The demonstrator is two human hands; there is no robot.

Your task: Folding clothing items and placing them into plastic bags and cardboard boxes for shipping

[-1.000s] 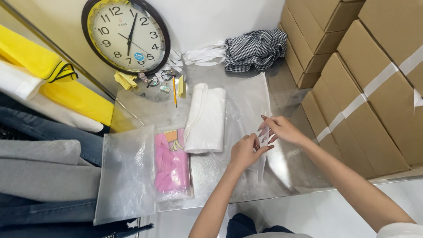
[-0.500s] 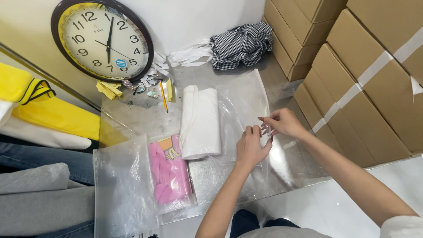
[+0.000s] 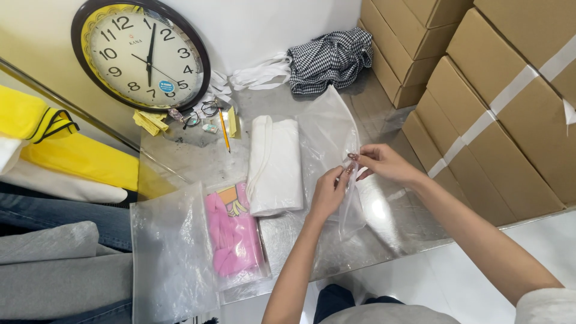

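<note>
While we look down at the steel worktop point(image 3: 384, 222), both our hands meet at the right edge of a clear plastic bag point(image 3: 327, 129) lying near the middle of the top. Our left hand point(image 3: 327, 195) has thumb & fingers pinched shut on the bag's rim, lifting one film layer off the surface; our right hand point(image 3: 381, 163) pinches the same rim just beyond it, fingers closed on the plastic, so the edge stands up w/ a loose flap hanging below the hands. Rest of the bag lies flat toward the back edge, its far corner tilted up near a checked cloth point(image 3: 330, 60) by the wall. Just left of the bag, touching or overlapping it (can't tell which), lies a folded white garment point(image 3: 276, 165). Near the front-left corner sits a pink item in a clear sleeve point(image 3: 233, 234), w/ another empty-looking clear bag point(image 3: 171, 258) overhanging the front edge beside it. At the back-left corner a round wall clock point(image 3: 141, 54) leans on the wall, w/ a pencil point(image 3: 224, 131) & spectacles point(image 3: 201, 114) below it. Cardboard boxes point(image 3: 504, 108) stack along the right edge. Yellow fabric point(image 3: 72, 156) & grey cloth point(image 3: 60, 270) lie off the left side.
</note>
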